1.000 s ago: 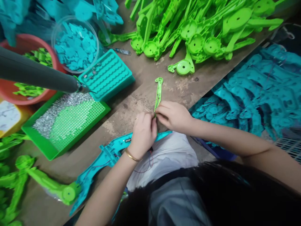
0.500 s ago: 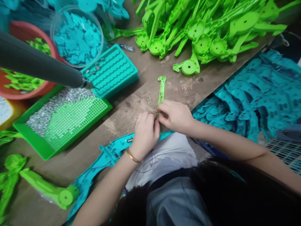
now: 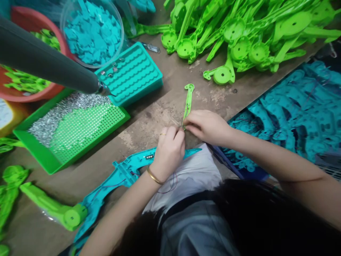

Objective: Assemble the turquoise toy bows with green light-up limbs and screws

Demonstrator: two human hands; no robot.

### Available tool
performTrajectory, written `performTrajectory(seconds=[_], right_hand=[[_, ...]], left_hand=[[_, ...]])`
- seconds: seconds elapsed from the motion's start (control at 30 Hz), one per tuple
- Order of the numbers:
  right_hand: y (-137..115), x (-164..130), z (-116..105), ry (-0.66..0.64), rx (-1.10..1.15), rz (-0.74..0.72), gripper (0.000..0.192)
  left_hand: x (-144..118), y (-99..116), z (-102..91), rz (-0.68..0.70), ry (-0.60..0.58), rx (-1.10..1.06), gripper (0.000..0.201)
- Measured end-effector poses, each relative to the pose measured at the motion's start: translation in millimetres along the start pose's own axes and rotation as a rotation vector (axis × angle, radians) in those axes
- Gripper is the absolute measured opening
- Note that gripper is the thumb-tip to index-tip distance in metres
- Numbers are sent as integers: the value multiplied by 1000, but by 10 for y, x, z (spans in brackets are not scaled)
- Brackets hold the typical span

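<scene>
Nearest, the teal shell [image 3: 125,174] is lying at the tabletop [image 3: 165,106] edge. Just beyond it, the left hand [image 3: 169,151] and right hand [image 3: 206,124] are meeting, fingers pinching the near end of the thin green strip [image 3: 188,101], which is pointing away toward the green pile [image 3: 239,32].

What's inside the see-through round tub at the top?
The clear tub is filled with small flat teal plastic pieces. Its bottom is covered by them, so anything underneath cannot be seen.

Bright even light, soft shadows, edges warped
</scene>
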State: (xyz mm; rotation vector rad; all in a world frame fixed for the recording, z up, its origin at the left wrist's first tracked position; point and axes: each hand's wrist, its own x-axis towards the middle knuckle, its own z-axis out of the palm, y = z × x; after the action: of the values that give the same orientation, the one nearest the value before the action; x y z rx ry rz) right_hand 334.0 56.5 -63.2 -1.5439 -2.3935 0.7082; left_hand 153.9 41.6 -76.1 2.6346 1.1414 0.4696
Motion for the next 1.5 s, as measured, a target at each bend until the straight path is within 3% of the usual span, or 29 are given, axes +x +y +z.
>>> performTrajectory(seconds=[0.3,0.4,0.53,0.63,0.77,1.17,1.4,1.5], right_hand=[[157,-84,120,133,-102,-220,26],[139,-144,134,174,-190,-224,25],[86,-169,116,115,-207,-132,24],[93,-143,74,67,-39,-81,22],[139,-130,50,95,154,-40,22],[229,-135,158,159,-182,-297,31],[166,-109,68,82,-292,-460,32],[144,-76,-4,11,-263,-433,30]], left_hand=[[-5,10,14,57,-15,113,21],[-9,2,13,70,-2,110,21],[-26,-1,13,67,30,97,23],[-32,5,22,55,34,111,23],[-18,5,36,68,-7,122,23],[-17,-3,34,22,-32,38,23],[-1,-11,23,12,-31,39,20],[2,-3,28,17,-6,53,18]])
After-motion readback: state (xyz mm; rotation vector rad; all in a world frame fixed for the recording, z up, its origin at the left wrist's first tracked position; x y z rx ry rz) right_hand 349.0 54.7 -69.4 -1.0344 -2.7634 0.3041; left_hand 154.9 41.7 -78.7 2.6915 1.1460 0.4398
